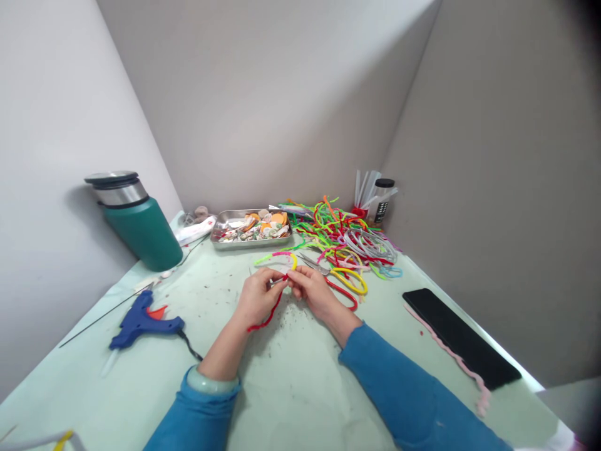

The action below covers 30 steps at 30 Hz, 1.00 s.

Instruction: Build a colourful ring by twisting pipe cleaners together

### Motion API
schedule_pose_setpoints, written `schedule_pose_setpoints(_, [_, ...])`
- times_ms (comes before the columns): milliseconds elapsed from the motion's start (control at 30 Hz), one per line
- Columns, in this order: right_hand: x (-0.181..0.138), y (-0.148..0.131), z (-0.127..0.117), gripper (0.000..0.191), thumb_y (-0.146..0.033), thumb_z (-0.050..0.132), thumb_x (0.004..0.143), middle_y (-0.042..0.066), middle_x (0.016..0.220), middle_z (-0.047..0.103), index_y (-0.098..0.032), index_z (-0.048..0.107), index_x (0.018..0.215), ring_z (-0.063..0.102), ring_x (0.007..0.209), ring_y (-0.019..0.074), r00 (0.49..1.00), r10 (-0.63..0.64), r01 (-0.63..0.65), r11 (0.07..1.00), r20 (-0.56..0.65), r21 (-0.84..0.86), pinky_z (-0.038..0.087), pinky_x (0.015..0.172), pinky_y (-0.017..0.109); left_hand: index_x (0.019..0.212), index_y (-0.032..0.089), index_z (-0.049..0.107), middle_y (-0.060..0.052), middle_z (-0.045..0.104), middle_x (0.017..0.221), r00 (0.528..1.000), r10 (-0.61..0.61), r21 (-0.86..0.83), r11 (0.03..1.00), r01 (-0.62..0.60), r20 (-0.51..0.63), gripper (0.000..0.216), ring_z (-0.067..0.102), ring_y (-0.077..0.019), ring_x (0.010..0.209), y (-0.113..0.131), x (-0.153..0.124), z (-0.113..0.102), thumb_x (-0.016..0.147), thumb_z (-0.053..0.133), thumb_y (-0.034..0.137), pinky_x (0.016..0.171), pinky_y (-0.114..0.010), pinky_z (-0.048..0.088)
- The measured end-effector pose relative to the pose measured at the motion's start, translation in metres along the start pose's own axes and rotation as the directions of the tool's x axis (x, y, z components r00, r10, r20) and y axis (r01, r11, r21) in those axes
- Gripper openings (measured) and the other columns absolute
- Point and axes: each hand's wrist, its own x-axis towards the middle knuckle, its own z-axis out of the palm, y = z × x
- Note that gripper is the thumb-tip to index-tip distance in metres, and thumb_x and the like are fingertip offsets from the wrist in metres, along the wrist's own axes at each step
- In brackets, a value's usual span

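My left hand (257, 295) and my right hand (313, 291) meet over the middle of the pale green table (291, 388). Both pinch a red pipe cleaner (268, 316) that trails down under the left hand. A small grey metal piece (277, 282) shows between the fingertips of the two hands. Just beyond the fingers lies a curved pink and yellow pipe cleaner (282, 257). Both sleeves are blue, and a pale bangle sits on the left wrist.
A heap of coloured pipe cleaners (347, 241) and scissors with yellow and red handles (345, 282) lie at the right. A steel tray of small pieces (251, 228) stands at the back. A blue glue gun (143, 322), green flask (136, 222) and black phone (462, 338) flank the hands.
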Motion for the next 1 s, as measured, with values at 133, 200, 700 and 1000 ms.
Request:
schedule_pose_setpoints(133, [0.0011,0.0011,0.0003,0.026,-0.039,0.063,0.074,-0.005,0.047,0.049,-0.016,0.054,0.066,0.040,0.038,0.0048,1.000,-0.007,0.007,1.000,0.011,0.003,0.024,0.038,0.018,0.082,0.019,0.066,-0.001,0.063,0.078,1.000,0.018,-0.011,1.000,-0.018,-0.025,0.017,0.052,-0.0111,0.066,-0.0004,-0.0005,0.0009,0.081,0.053,0.029,0.064,-0.023,0.039])
schedule_pose_setpoints(200, [0.0022,0.0013,0.0006,0.027,-0.041,0.062,0.075,-0.004,0.052,0.053,-0.015,0.056,0.068,0.041,0.038,0.0044,1.000,-0.002,0.002,1.000,0.005,0.025,0.026,0.037,0.018,0.083,0.019,0.066,-0.002,0.064,0.079,0.999,0.030,-0.029,0.999,-0.031,-0.037,0.019,0.054,-0.0118,0.070,-0.0008,-0.0008,0.0009,0.082,0.051,0.029,0.065,-0.023,0.040])
schedule_pose_setpoints(700, [0.0015,0.0002,0.0010,0.028,-0.041,0.063,0.073,-0.004,0.053,0.053,-0.015,0.056,0.065,0.041,0.038,0.0044,1.000,-0.009,0.009,1.000,-0.003,-0.010,0.026,0.037,0.018,0.082,0.019,0.067,-0.003,0.061,0.078,0.997,0.078,0.037,0.996,-0.077,-0.026,0.019,0.056,-0.0136,0.075,0.0029,-0.0017,-0.0021,0.084,0.049,0.026,0.070,-0.024,0.041])
schedule_pose_setpoints(1000, [0.0035,0.0023,-0.0007,0.028,-0.040,0.065,0.072,-0.004,0.054,0.053,-0.016,0.055,0.064,0.041,0.039,0.0045,1.000,-0.010,0.012,0.998,-0.029,0.064,0.029,0.038,0.019,0.090,0.019,0.066,-0.003,0.061,0.081,0.992,0.127,0.020,0.992,-0.127,0.021,0.019,0.056,-0.0138,0.078,0.0038,-0.0015,-0.0011,0.082,0.049,0.021,0.071,-0.025,0.041])
